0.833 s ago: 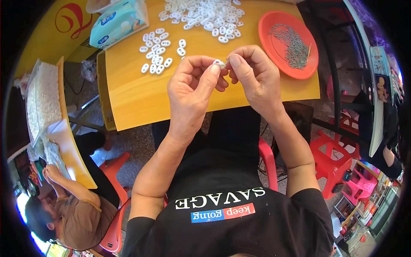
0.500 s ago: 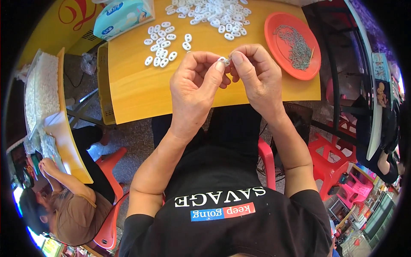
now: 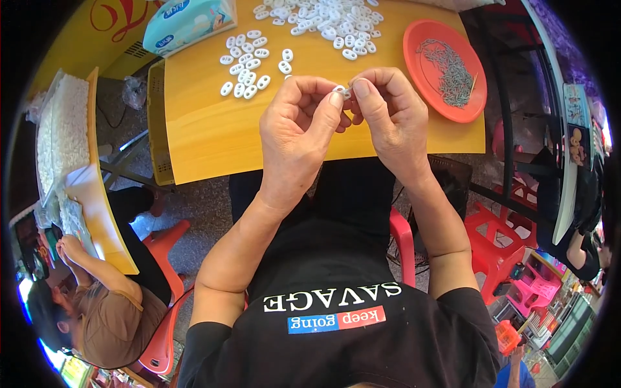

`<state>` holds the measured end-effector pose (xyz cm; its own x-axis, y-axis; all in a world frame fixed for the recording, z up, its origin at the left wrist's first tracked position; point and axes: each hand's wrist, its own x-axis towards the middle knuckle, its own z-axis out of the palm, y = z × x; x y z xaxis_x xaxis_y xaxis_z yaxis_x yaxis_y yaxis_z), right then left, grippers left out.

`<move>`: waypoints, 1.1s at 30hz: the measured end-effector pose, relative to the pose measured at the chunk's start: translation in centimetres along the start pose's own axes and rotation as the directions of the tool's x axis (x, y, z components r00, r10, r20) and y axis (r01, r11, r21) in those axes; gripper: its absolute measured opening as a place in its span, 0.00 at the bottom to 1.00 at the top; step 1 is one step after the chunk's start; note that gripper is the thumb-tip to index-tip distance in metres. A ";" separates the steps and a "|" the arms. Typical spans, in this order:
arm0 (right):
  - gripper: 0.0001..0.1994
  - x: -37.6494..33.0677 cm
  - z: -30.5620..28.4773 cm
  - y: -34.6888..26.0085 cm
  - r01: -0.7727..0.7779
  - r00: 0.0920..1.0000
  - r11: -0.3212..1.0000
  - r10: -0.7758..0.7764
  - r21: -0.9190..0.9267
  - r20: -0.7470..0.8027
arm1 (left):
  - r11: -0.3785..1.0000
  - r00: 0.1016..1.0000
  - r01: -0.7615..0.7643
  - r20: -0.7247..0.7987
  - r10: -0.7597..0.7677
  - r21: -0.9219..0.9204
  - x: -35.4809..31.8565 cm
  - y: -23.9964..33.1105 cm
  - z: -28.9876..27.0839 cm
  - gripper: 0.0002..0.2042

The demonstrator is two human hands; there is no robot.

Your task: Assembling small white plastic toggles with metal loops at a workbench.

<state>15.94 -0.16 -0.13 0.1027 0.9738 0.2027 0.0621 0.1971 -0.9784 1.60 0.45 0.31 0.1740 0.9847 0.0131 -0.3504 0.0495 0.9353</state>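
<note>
Over the near edge of the yellow table, my left hand [image 3: 294,136] pinches a small white oval plastic piece with holes [image 3: 339,90] between thumb and forefinger. My right hand [image 3: 393,126] meets it fingertip to fingertip, its thumb and forefinger pressed together at the piece's right end. Whatever those right fingers hold is too small and covered to make out. Beyond my left hand lies a loose group of similar white two-holed ovals [image 3: 253,63]. A larger heap of them [image 3: 323,16] spreads at the far side. Small grey metal parts [image 3: 453,74] fill part of a red plate [image 3: 424,90] at the right.
A thin wooden stick [image 3: 473,84] rests in the plate. A tissue pack [image 3: 187,29] stands at the far left of the tabletop [image 3: 213,142]. At left, a seated co-worker [image 3: 116,310] works at another table [image 3: 103,213]. Red plastic stools [image 3: 495,239] stand to the right.
Both hands stay together with only slight fingertip movement around the white piece. The view has shifted a little, and the table things sit slightly differently in it.
</note>
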 end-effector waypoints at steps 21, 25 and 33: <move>0.07 -0.4 1.3 1.4 -0.064 0.997 0.976 0.071 0.206 -0.025 | 0.997 0.999 0.044 -0.033 -0.042 0.058 0.5 -0.8 -0.9 0.06; 0.08 -0.2 0.9 0.9 -0.057 0.998 0.989 0.055 0.134 0.016 | 0.998 0.999 0.041 -0.032 -0.039 0.057 0.5 -0.7 -1.2 0.06; 0.05 0.3 0.2 1.1 0.093 0.994 0.994 -0.089 -0.058 0.058 | 0.997 0.998 0.069 0.006 -0.069 0.025 0.5 -0.4 -1.3 0.06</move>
<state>15.80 0.41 -1.10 0.0391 0.9572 0.2866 0.1293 0.2796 -0.9514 0.68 1.13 -0.54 0.2034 0.9779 -0.0491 -0.3149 0.1128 0.9424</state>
